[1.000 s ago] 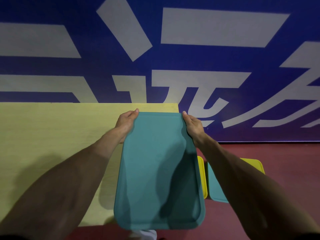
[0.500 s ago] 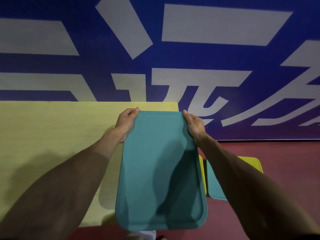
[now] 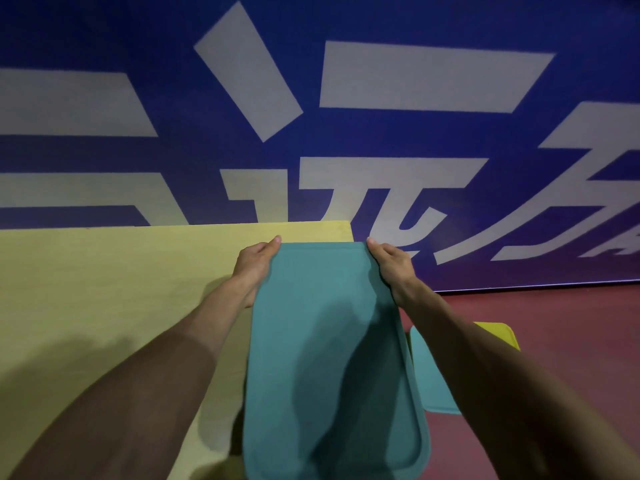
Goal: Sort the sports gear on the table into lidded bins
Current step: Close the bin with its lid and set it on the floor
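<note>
Over the right end of the yellow table [image 3: 104, 289], the left hand [image 3: 256, 263] and right hand [image 3: 391, 263] each grip a far corner of the teal bin lid [image 3: 332, 341]. It looks light, stiff and smooth, so rim holds suit it.

Both bare arms enter from the lower corners of the view and converge toward the centre. The left forearm [image 3: 166, 368] runs up and to the right; the right forearm [image 3: 485, 375] runs up and to the left (its near part lies in deep shadow). The left hand [image 3: 257, 263] grips the far left corner of a teal lid [image 3: 329, 341], one fingertip pointing forward at the corner; any digits beneath are hidden. The right hand [image 3: 392, 261] mirrors this at the far right corner, fingertip likewise forward. Both wrists are roughly straight, and the hands sit level, separated by the lid's width.
</note>
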